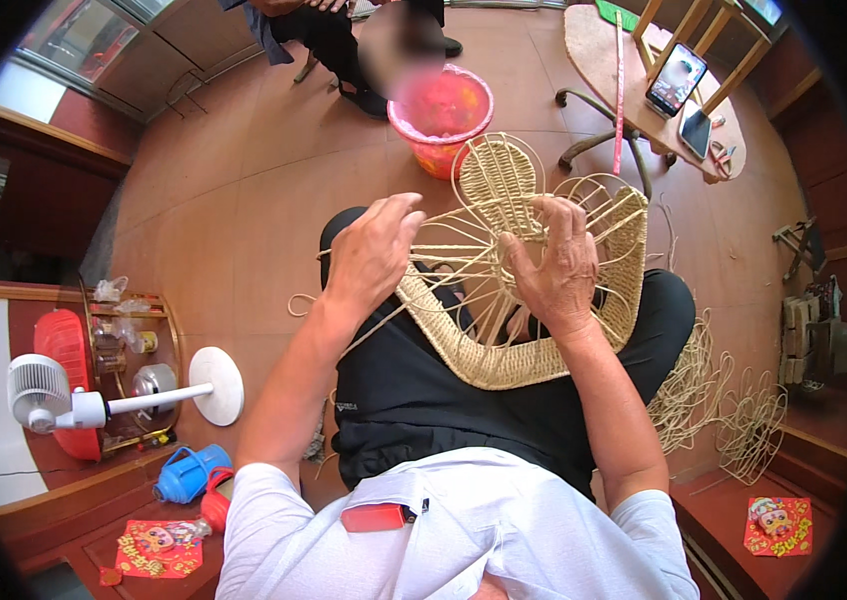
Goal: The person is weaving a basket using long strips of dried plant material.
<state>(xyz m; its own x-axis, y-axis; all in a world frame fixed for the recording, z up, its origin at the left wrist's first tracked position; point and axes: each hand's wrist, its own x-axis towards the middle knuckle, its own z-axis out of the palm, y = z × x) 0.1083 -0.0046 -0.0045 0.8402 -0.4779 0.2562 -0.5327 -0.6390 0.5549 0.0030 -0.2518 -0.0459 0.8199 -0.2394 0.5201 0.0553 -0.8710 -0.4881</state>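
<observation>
A tan woven cord piece [599, 335] lies across my dark-trousered lap, with a bent woven band along its lower and right sides, a woven oval [497, 175] at the top and loose cords radiating between them. My left hand [374, 250] is at its left, fingers curled on thin cords that stretch rightward. My right hand [554, 270] is just below the oval, fingers bent over the cords at its base and thumb pointing toward the middle; the fingertips are partly hidden.
Tangled cord [689, 390] lies right of my legs. A red bucket [444, 150] stands ahead, near a seated person's legs [349, 70]. A wheeled board [604, 55] carries phones and tools at upper right. A white fan [44, 395], racks and blue jug [189, 470] are at left.
</observation>
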